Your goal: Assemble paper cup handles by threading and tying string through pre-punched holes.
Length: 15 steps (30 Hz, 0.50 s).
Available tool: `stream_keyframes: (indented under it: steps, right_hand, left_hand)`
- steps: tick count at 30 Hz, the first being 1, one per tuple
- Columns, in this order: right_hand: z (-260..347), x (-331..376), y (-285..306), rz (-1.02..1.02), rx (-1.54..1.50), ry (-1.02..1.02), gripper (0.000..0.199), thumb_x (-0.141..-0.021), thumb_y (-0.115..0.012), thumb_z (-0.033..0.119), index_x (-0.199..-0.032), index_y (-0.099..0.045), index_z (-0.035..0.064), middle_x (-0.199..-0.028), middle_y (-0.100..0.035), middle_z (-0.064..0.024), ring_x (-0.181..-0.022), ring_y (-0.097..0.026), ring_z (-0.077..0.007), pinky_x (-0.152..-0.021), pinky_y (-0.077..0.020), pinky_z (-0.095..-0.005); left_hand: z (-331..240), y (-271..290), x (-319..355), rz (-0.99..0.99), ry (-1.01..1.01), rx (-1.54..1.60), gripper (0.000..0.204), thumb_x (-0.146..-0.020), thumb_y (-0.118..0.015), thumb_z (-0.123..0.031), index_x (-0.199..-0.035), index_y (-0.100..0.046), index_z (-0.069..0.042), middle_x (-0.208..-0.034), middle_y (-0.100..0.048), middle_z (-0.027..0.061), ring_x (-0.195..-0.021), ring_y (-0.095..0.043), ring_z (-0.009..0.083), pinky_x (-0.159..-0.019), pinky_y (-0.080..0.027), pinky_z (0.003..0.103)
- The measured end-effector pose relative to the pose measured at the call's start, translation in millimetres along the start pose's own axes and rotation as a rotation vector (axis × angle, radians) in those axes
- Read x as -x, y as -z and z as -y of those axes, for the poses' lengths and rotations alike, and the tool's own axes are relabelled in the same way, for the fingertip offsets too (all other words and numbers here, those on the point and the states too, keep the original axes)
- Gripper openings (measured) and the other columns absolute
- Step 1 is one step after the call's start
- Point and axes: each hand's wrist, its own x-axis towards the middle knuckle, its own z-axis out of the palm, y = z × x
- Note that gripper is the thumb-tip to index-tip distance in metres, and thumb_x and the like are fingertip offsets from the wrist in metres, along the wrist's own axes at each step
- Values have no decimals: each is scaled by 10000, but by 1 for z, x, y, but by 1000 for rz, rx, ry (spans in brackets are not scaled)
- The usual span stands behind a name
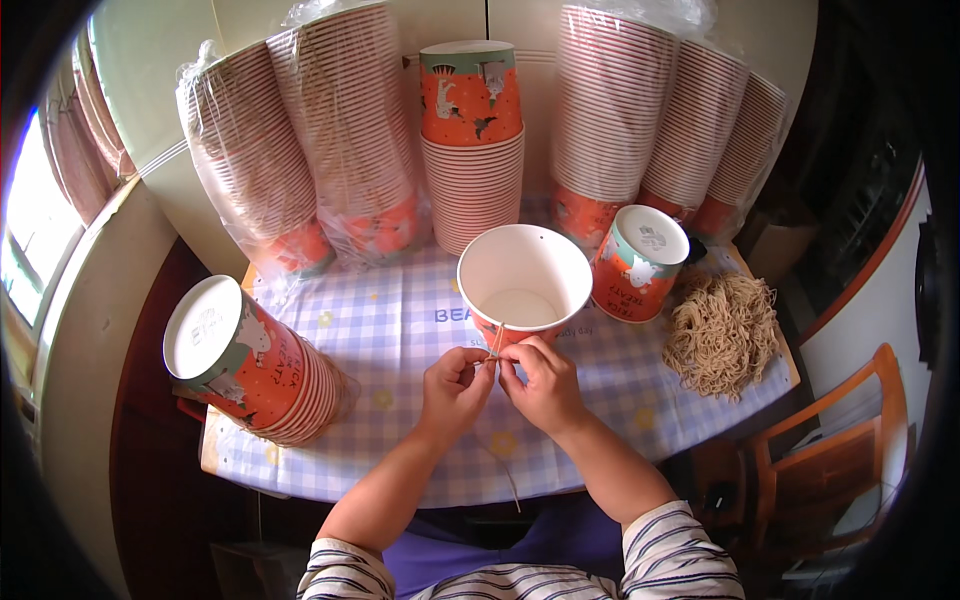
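An orange paper bucket (530, 268) with a white inside stands upright, mouth up, at the middle of the table. Thin tan twine (497, 340) passes over its near rim, and a loose tail hangs down toward the table's front edge. Just in front of the bucket, my left hand (452, 392) pinches the twine between thumb and forefinger. My right hand (545, 385) pinches it too, fingertips almost touching the left ones. Whether a knot lies between the fingertips is too small to tell. A small dark hole shows in the bucket's far wall near the rim.
Nested buckets (262, 375) lean at the left edge, bottoms up. One upturned bucket (637, 265) stands right of centre, beside a heap of cut twine (722, 335). Tall plastic-wrapped stacks (345, 120) and a bare stack (472, 180) line the back. A wooden chair (835, 440) is at right.
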Motion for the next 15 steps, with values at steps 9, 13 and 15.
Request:
stream_keyframes:
  steps: [9,13,15]
  right_hand:
    - [-2,-2,-3,-35,-94,-73,128,-745,-669,-20,-851,-608,19,-782,-622,-87,-658,-624,-222,-583,-497,-310]
    - [-3,-2,1,82,-412,-305,72,-809,-639,7,-878,-625,-10,-798,-629,-44,-645,-573,-88,-573,-459,-231]
    - [-3,-3,2,129,-485,-356,68,-826,-630,16,-885,-629,-16,-804,-630,-30,-648,-554,-57,-572,-447,-210]
  left_hand:
    - [-15,1,-1,76,206,155,84,-877,-633,-80,-884,-620,3,-704,-562,-52,-581,-431,-6,-497,-315,167]
    - [-17,3,-3,94,231,205,90,-874,-642,-87,-877,-629,2,-697,-562,-52,-578,-435,-1,-490,-313,172]
    - [-16,4,-3,107,277,217,90,-874,-643,-84,-888,-640,5,-695,-564,-49,-579,-442,1,-482,-311,173]
